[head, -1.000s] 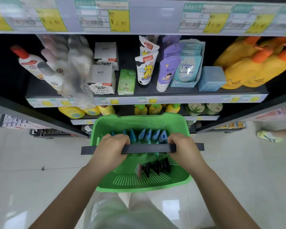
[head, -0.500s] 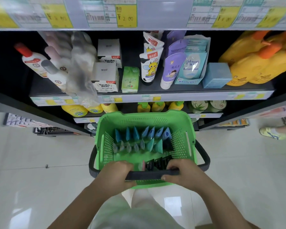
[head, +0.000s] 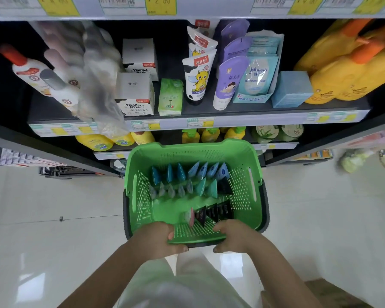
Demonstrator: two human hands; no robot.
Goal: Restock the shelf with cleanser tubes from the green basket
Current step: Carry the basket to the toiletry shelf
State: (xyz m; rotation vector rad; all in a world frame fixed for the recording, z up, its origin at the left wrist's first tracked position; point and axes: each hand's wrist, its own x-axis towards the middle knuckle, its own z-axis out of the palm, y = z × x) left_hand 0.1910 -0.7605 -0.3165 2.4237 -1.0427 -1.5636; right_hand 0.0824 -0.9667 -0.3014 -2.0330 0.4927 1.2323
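Note:
The green basket [head: 242, 156] is below me in front of the shelf [head: 242, 121]. Inside stand several cleanser tubes: blue and teal ones [head: 200, 171] at the far end, grey and green ones [head: 187, 188] in the middle, dark ones [head: 211, 213] nearer me. My left hand [head: 158, 240] and my right hand [head: 236, 235] both grip the basket's near rim together with its dark handle, which is folded down against the rim.
The shelf holds white boxes [head: 135, 94], a green pack [head: 170, 96], cartoon tubes [head: 198, 76], purple tubes [head: 228, 83], a blue box [head: 290, 88] and yellow bottles [head: 342, 70]. A plastic bag [head: 98, 85] hangs at the left. Pale floor tiles lie either side.
The handle has swung from over the basket's middle down to the near rim with both hands on it. The basket sits lower and closer to me.

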